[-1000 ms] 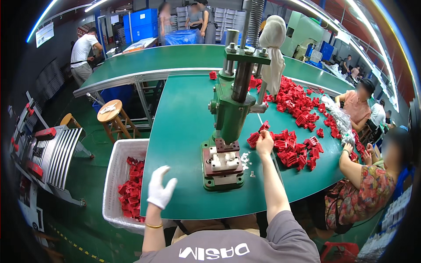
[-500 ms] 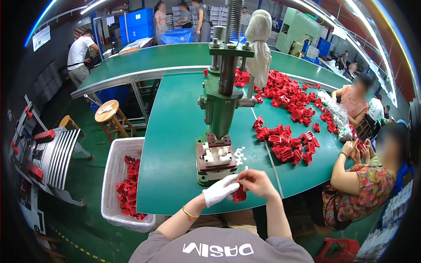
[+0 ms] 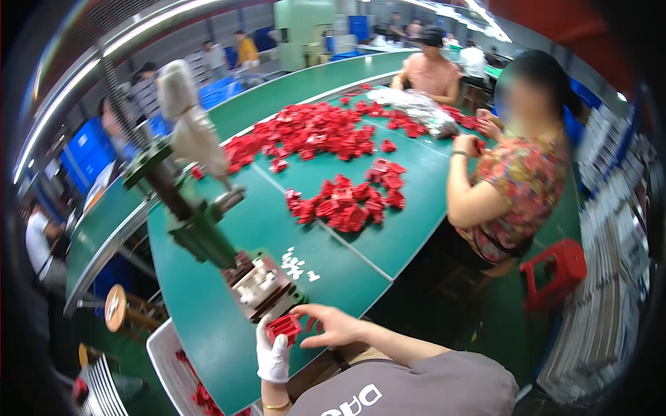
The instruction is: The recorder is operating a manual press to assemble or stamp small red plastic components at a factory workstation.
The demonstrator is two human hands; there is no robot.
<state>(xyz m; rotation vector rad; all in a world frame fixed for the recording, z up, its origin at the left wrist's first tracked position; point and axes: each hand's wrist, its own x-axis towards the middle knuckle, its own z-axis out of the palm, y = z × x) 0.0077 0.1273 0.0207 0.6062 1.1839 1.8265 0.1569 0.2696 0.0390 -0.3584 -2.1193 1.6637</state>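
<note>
My left hand (image 3: pixel 272 359), in a white glove, grips a red plastic part (image 3: pixel 285 328) with slotted sides. It holds the part just in front of the green bench press (image 3: pixel 201 232), by the table's near edge. My bare right hand (image 3: pixel 334 326) is beside the part with its fingers spread; a fingertip may touch the part's upper edge. A white block fixture (image 3: pixel 258 284) sits on the base of the press. Small white pieces (image 3: pixel 294 263) lie scattered to the right of that fixture.
Red parts form a large pile (image 3: pixel 312 132) and a smaller pile (image 3: pixel 349 202) on the green table (image 3: pixel 229 347). A white crate (image 3: pixel 166 367) with red parts stands at lower left. A co-worker (image 3: pixel 510 166) works at the right, near a red stool (image 3: pixel 553 274).
The view has swung to the right and tilted. My right hand's fingers have gone from pinching at the red part to spread apart. My left hand still holds the part.
</note>
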